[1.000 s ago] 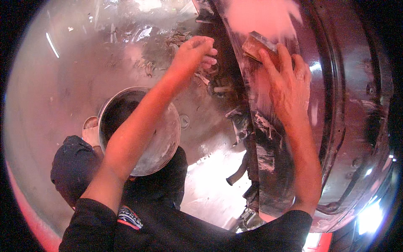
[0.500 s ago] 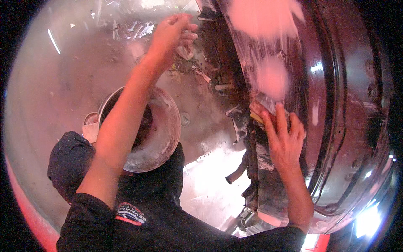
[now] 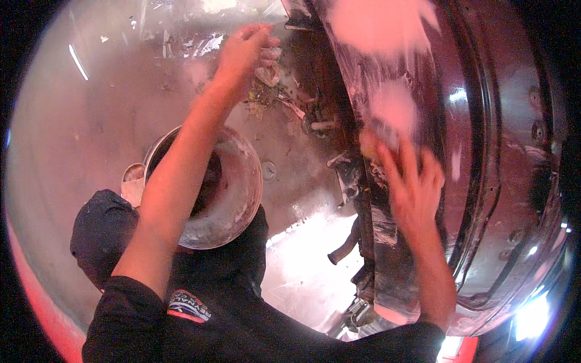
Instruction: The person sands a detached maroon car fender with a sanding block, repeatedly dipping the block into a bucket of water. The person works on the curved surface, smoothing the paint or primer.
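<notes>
My right hand, smeared by motion, presses a small sanding block onto a dark, glossy car body panel. The block looks brownish with a yellowish edge, partly covered by my fingers. Just beyond it, a pale filler patch lies on the panel, with whitish streaks around it. Farther up the panel spreads a larger pale patch. My left hand hangs in the air over the floor, left of the panel, its fingers loosely bent and apart with nothing visible in them.
Below my left forearm stands a round metal basin with a dark inside. Beside it sits a small round container. Scraps and debris litter the floor near the panel's edge. A short dark hose-like stub juts from the panel's underside.
My right hand has slid a little farther up the panel with the sanding block, toward the smaller pale patch. My left hand has barely shifted.
</notes>
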`<state>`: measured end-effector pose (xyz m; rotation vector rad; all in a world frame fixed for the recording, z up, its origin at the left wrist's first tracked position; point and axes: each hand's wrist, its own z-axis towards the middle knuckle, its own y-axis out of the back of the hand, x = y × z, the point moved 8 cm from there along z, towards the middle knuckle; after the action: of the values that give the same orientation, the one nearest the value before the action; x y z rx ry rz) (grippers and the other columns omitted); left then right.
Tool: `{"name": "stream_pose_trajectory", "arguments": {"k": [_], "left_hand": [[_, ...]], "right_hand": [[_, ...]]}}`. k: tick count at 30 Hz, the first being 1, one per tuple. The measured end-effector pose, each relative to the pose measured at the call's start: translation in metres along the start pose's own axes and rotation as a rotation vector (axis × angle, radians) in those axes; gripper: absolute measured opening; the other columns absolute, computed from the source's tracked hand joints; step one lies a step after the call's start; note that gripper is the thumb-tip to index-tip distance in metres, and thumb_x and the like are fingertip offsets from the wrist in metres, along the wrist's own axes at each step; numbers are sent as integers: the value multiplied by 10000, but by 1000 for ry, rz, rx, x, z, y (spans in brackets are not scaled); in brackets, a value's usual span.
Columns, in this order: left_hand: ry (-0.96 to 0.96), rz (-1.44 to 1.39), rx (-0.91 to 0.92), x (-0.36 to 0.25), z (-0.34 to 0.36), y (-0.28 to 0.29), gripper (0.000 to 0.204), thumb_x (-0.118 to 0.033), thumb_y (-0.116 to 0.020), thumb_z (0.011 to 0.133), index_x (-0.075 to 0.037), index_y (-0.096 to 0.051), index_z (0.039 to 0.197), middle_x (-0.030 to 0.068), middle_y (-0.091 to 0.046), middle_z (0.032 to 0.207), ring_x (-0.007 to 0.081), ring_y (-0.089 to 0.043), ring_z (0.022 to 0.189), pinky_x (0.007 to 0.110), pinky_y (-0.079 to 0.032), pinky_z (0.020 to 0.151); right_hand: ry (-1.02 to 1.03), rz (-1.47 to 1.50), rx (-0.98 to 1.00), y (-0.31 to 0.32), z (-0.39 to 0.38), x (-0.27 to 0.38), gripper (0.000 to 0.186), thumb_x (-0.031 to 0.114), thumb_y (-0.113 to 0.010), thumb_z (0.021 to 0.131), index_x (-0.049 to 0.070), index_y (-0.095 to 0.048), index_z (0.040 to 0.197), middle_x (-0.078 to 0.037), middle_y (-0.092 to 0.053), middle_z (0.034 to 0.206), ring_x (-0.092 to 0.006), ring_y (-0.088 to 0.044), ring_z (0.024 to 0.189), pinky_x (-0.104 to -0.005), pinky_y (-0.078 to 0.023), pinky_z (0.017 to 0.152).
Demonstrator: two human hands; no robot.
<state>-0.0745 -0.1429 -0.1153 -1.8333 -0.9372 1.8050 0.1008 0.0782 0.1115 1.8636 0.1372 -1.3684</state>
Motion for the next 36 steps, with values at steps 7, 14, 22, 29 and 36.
{"name": "stream_pose_trajectory", "arguments": {"k": [7,14,22,29,36], "left_hand": [[53,-16,22,23,-1,5,360,-262,-575,994,-17,-587,1258,130,-701,1063,202,-671,836,318,-555,749],[18,12,-12,11,3,2,369,-284,-604,980,-35,-595,1253,121,-704,1055,202,-667,858,326,-544,762],[-17,-11,-82,0,1,24,333,-258,-604,971,-18,-601,1202,105,-687,990,158,-606,746,293,-500,647],[17,22,15,19,-1,-6,345,-281,-605,976,-48,-611,1230,103,-703,1033,179,-653,834,313,-527,743],[2,41,-85,9,1,27,339,-296,-620,968,-54,-633,1205,92,-704,1026,162,-646,805,295,-528,716]], "right_hand": [[-65,-10,-30,9,88,3,590,111,-585,867,262,-523,1434,-90,-458,1488,-384,-505,1197,-533,-412,979],[-5,-2,15,-4,50,13,585,90,-568,866,275,-538,1420,-94,-458,1485,-381,-514,1174,-511,-425,974],[-72,-23,10,-8,31,17,597,86,-575,864,280,-538,1428,-86,-421,1529,-366,-506,1172,-508,-422,980],[-94,-55,-57,14,106,-14,642,67,-605,828,287,-534,1427,-70,-458,1485,-365,-513,1165,-506,-425,977],[-44,-5,-18,4,33,5,632,89,-603,841,304,-534,1431,-56,-437,1522,-367,-523,1145,-510,-425,971]]}}
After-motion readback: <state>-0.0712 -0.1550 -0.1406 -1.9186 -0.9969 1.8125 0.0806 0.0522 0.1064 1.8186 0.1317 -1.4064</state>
